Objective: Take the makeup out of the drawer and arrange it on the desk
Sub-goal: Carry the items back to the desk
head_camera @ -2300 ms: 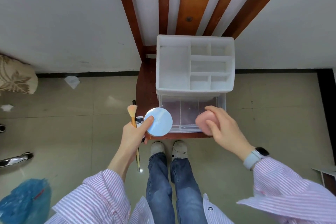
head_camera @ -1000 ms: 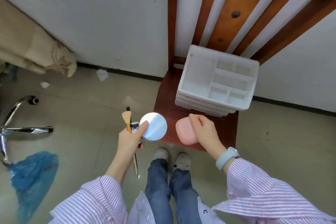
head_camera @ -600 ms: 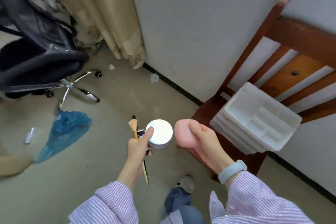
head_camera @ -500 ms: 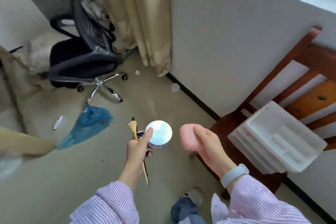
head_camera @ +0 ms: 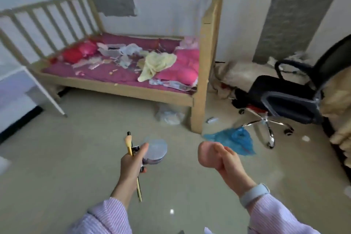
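While hands carry makeup, bare floor (head_camera: pixel 76 157), cluttered bed (head_camera: pixel 121 74), office chair (head_camera: pixel 288 93).

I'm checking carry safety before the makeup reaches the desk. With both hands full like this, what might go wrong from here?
1. The left hand pinches several things at once: a round compact, a brush and a small dark item. One may slip out.
2. The right hand holds the pink case mostly at one edge, so it might tip loose.
3. A blue bag and scraps lie on the floor, a possible trip hazard.
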The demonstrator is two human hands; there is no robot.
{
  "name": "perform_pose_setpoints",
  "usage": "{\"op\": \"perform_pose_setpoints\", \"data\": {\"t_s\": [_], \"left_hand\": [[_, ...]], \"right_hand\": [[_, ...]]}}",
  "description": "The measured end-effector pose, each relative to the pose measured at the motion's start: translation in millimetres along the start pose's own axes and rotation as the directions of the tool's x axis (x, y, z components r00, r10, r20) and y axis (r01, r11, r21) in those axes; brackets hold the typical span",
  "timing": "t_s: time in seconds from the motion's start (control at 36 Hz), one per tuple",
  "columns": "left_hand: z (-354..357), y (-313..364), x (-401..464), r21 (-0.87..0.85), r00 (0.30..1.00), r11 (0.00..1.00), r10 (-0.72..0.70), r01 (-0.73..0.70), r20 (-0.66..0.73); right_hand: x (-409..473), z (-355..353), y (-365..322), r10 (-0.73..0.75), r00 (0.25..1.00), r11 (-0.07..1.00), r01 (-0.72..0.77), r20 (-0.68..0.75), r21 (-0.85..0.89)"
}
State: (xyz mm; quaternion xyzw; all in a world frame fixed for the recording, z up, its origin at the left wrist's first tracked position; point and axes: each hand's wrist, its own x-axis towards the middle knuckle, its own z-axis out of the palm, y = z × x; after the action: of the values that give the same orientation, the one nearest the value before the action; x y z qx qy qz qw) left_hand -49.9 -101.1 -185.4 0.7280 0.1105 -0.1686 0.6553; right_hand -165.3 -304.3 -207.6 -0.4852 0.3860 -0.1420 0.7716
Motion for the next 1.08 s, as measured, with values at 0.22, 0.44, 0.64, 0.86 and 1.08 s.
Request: {"op": "perform_pose_setpoints", "data": {"t_s": [0.22, 0.44, 0.64, 0.86, 1.08], "left_hand": [[-221.9, 2.2, 65.6, -0.221, 0.896, 0.975, -0.120, 0.025, -0.427], [-372.9, 23.8, 161.4, -0.325, 0.726, 0.945, -0.204, -0.028, -0.657], [-475.1, 91.1, 263.2, -0.348, 0.629, 0.933, -0.218, -0.091, -0.746], [-600.5, 122.3, 329.6, -0.384, 0.498, 0.911, -0.265, -0.153, -0.826], [-764.1, 114.3, 433.4, -0.433, 0.418, 0.882, -0.327, -0.187, -0.847]], "right_hand": [[20.4, 245.8, 35.1, 0.102, 0.932, 0.968, -0.012, 0.347, -0.252], [70.5, 478.3, 79.1, 0.203, 0.780, 0.924, 0.048, 0.591, -0.380], [110.4, 687.5, 93.3, 0.252, 0.669, 0.886, 0.131, 0.699, -0.444], [97.7, 881.6, 146.1, 0.400, 0.495, 0.843, 0.130, 0.771, -0.521], [94.6, 1070.0, 224.2, 0.463, 0.445, 0.806, 0.149, 0.767, -0.573]]}}
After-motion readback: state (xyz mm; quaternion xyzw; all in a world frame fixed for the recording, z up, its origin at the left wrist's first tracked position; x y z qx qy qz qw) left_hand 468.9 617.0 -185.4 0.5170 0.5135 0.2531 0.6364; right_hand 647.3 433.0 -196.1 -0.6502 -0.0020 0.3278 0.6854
